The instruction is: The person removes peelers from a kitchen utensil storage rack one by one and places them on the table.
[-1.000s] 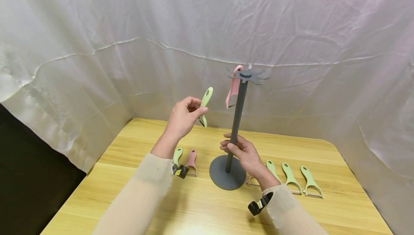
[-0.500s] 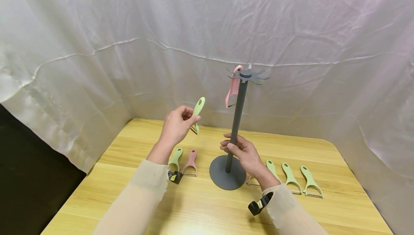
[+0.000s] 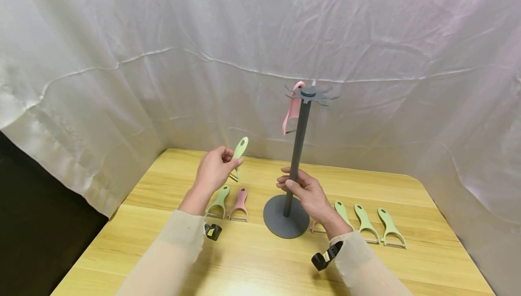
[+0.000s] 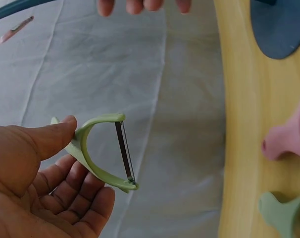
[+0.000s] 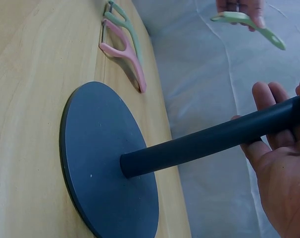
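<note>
My left hand (image 3: pixel 211 170) pinches a light green Y-shaped peeler (image 3: pixel 240 148) between thumb and fingers, above the table's back left. Its handle, with a hole, points up; in the left wrist view the blade (image 4: pixel 124 151) faces away from the palm. My right hand (image 3: pixel 310 198) holds the pole (image 3: pixel 299 137) of a dark grey stand low down, thumb in front and fingers behind. The stand's round base (image 5: pixel 105 163) appears flat on the table. From one hook of its top ring (image 3: pixel 313 94) hangs a pink peeler (image 3: pixel 293 108).
Left of the base, a green peeler (image 3: pixel 219 201) and a pink peeler (image 3: pixel 241 201) lie on the wooden table (image 3: pixel 252 260). Several more lie to the right, including a green peeler (image 3: pixel 389 226); a pink one is partly hidden by my right arm. A pale curtain (image 3: pixel 228 60) surrounds the table.
My left hand has moved down and to the left with the green peeler, away from the stand's top. The right hand stays on the pole.
</note>
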Action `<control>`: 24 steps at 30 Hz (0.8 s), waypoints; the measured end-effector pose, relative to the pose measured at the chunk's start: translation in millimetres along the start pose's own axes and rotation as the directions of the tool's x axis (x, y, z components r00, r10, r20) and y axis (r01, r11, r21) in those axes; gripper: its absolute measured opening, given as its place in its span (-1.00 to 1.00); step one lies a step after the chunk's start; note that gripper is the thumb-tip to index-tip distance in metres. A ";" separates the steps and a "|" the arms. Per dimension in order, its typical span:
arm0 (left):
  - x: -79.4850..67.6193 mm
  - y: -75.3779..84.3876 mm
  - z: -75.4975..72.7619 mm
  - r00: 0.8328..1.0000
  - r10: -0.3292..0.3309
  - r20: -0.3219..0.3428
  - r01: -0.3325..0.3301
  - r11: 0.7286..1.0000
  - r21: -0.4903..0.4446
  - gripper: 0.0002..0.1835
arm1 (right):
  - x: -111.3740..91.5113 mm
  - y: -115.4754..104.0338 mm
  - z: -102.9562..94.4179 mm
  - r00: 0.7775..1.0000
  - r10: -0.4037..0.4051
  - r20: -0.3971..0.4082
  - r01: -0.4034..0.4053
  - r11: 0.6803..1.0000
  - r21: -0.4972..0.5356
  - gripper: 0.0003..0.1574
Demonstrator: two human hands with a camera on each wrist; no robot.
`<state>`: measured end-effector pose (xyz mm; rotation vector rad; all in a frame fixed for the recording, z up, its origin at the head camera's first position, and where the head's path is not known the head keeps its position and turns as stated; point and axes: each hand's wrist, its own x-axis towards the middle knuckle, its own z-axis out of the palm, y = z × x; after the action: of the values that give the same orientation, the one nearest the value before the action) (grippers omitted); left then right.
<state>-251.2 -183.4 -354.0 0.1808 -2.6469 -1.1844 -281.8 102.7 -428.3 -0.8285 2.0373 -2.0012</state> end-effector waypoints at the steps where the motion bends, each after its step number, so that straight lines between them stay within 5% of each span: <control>1: -1.0 -2.6 -0.4 1.000 -0.012 0.001 0.012 1.000 0.013 -0.67 | -0.1 -0.1 0.4 1.000 0.000 0.000 0.000 1.000 -0.001 -0.50; 24: -9.3 -52.3 -13.2 0.984 -0.172 0.040 0.159 0.960 0.231 -0.64 | 0.4 -0.2 3.2 1.000 -0.002 -0.006 0.002 1.000 -0.022 -0.51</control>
<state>-237.9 -225.8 -386.1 0.4209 -2.8643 -0.9424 -280.5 99.8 -428.2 -0.8304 2.0660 -1.9881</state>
